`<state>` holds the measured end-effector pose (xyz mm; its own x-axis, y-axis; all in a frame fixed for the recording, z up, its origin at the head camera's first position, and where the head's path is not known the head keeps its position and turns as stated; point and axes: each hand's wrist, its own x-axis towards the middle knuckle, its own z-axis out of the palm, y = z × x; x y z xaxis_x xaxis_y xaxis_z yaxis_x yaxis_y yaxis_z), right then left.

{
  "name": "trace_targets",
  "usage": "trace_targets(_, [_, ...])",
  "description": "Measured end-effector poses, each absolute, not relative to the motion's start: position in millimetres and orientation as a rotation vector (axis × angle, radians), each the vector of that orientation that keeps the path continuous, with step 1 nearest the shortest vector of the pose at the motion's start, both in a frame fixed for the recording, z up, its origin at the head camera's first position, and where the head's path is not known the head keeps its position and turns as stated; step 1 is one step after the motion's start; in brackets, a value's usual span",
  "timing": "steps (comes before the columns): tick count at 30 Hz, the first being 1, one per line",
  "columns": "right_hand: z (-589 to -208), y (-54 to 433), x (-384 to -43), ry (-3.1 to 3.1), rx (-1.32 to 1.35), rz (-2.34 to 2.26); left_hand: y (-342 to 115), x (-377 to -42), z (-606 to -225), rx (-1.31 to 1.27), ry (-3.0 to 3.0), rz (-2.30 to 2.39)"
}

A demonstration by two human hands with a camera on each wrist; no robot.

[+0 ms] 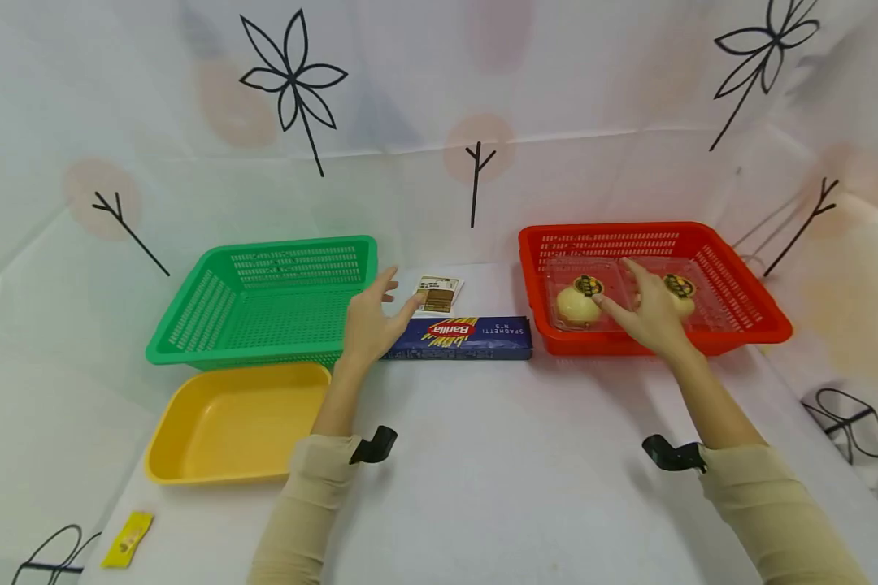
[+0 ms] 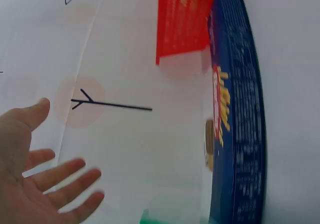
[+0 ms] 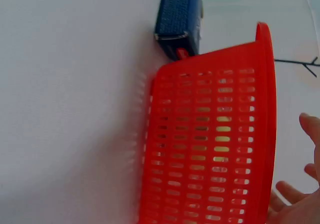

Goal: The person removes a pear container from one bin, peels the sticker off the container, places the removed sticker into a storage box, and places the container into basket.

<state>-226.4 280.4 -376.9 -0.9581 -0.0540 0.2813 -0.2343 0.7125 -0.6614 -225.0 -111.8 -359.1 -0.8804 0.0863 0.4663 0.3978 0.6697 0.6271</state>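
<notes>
My right hand [image 1: 653, 313] is over the red basket [image 1: 593, 344], its fingers spread and nothing gripped. Inside the basket lie clear plastic boxes [image 1: 615, 272], each with a pale yellow round item [image 1: 576, 307] and a dark round sticker. The hand partly covers the right-hand item; whether the fingers touch the plastic I cannot tell. My left hand [image 1: 369, 321] hovers with spread fingers near the green basket's [image 1: 285, 321] right edge, holding nothing. Just right of it are a blue spaghetti box [image 1: 483, 341] and a small brown-and-white packet [image 1: 437, 294].
A yellow tray [image 1: 234, 422] stands in front of the green basket. Near the table's left edge lies a small yellow packet [image 1: 128, 539]. A white cloth with printed flowers [image 1: 293, 77] rises behind the table.
</notes>
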Motion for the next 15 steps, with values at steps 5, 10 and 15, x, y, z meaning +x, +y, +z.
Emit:
trace_targets(5, [-374.6, 292.6, -231.1, -2.731, 0.165, 1.247, -91.7, -236.1, -362.5, -0.496, -2.416, -1.546])
trace_targets(10, [-373.0, 300.2, -237.0, -2.82, 0.091, 1.233, -73.8, -246.6, -366.9, -0.465, -2.396, -1.849])
trace_targets(15, [-374.5, 303.3, -244.9, -2.837, 0.108, 1.281, -57.2, -253.0, -371.0, -0.46, -2.356, -2.016])
